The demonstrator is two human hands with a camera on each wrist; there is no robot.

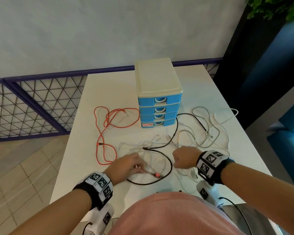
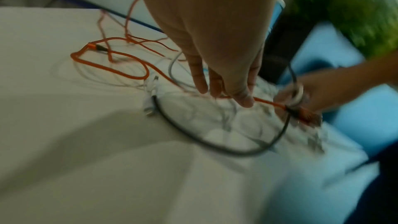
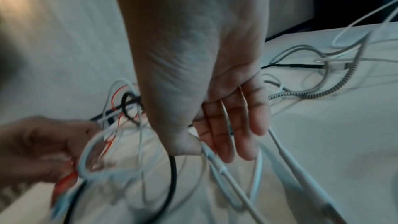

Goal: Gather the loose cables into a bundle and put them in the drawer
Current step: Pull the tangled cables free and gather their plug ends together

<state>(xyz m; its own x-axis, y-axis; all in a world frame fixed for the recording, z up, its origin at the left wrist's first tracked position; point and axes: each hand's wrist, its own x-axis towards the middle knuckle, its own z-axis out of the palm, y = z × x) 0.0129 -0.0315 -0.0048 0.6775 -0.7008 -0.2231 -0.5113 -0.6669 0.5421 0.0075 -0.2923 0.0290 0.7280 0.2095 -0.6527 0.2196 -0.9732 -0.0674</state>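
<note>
gathering loose cables point(image 1: 153, 150) with both hands point(image 1: 126, 164) on the table point(image 1: 109, 89).

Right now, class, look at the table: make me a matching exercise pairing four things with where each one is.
Things:
1. red cable
2. drawer unit
3. braided grey cable
4. left hand

Places:
A. right of the drawers
B. near edge, on the tangled cables
C. left of the drawers
D. middle of the table's far part

Pairs: 1-C, 2-D, 3-A, 4-B
</note>
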